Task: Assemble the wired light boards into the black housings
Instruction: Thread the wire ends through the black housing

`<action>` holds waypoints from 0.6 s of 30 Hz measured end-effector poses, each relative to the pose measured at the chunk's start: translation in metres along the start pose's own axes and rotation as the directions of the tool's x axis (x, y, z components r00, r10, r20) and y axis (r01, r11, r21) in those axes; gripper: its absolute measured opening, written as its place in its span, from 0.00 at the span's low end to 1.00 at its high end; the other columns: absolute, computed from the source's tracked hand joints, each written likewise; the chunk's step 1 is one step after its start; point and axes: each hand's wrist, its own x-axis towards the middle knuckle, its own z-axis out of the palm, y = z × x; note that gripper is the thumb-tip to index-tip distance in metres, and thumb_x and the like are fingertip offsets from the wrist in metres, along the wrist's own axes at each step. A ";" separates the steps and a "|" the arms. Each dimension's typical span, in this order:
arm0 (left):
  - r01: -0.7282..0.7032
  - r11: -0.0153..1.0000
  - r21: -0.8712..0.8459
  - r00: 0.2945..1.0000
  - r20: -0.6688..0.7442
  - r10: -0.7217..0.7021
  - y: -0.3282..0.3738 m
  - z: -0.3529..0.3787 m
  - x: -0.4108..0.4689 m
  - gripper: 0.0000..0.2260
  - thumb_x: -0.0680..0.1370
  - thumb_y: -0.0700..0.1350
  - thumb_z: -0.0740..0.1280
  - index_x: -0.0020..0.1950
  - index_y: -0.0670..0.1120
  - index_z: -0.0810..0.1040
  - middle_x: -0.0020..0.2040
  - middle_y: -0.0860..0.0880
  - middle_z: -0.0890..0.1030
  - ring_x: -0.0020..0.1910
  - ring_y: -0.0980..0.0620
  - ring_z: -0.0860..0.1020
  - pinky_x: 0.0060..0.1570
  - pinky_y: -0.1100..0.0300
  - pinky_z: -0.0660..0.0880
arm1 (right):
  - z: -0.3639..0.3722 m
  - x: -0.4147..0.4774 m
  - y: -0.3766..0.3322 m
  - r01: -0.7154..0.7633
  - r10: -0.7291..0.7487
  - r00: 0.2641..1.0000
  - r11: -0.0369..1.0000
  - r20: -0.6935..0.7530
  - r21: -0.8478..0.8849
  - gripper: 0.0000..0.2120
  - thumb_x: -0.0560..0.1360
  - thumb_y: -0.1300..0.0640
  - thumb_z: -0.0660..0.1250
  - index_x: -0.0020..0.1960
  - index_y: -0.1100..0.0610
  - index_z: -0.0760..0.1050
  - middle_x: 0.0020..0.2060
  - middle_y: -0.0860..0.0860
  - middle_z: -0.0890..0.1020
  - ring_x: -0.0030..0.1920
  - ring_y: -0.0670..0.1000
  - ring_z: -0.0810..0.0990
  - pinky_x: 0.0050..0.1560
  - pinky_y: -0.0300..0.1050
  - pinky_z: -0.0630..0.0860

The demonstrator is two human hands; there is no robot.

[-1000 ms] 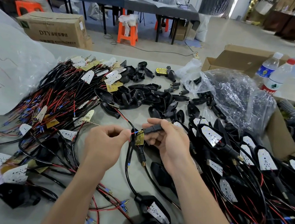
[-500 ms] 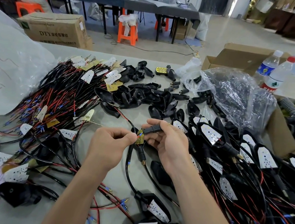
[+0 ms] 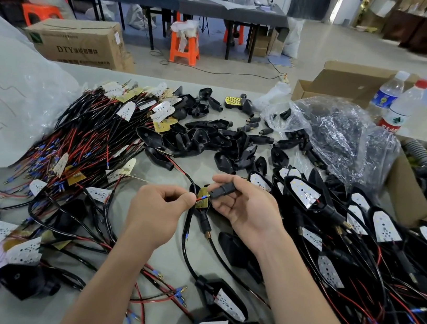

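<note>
Centrally, above the grey table, the left hand pinches a red wire and the right hand grips a black stem, with a yellow light board between them. Wired boards heap at the left, empty black housings lie beyond, and assembled units lie at the right. Behind stand a cardboard box, an orange stool and long tables.

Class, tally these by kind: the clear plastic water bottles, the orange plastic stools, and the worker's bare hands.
Clear plastic water bottles: 2
Orange plastic stools: 3
Bare hands (left hand, right hand): 2
Total: 7
</note>
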 end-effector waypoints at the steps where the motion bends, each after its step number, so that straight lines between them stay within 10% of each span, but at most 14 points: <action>1: -0.020 1.000 0.008 1.000 0.013 0.020 0.000 0.000 -0.001 0.11 0.76 0.49 0.76 0.36 0.63 0.85 0.28 0.54 0.77 0.28 0.56 0.71 0.35 0.56 0.72 | 0.000 -0.001 0.000 0.008 -0.008 1.000 1.000 0.001 -0.011 0.16 0.83 0.60 0.59 0.50 0.64 0.85 0.46 0.64 0.84 0.40 0.57 0.81 0.44 0.48 0.79; 10: -0.066 0.994 -0.092 0.991 0.107 0.076 0.005 0.001 -0.004 0.08 0.75 0.46 0.76 0.37 0.57 0.87 0.36 0.39 0.82 0.35 0.51 0.75 0.41 0.53 0.72 | 0.008 -0.004 -0.008 0.060 -0.061 0.998 0.995 -0.010 -0.083 0.18 0.84 0.59 0.57 0.45 0.62 0.83 0.40 0.62 0.83 0.37 0.54 0.77 0.40 0.46 0.76; 18: -0.098 0.995 -0.027 0.994 -0.042 0.097 0.001 0.011 -0.012 0.11 0.76 0.49 0.75 0.37 0.63 0.85 0.24 0.58 0.74 0.26 0.59 0.69 0.31 0.60 0.70 | 0.006 -0.006 0.000 0.026 -0.026 1.000 0.999 0.016 -0.032 0.18 0.86 0.58 0.56 0.49 0.63 0.82 0.45 0.63 0.84 0.38 0.54 0.80 0.43 0.47 0.78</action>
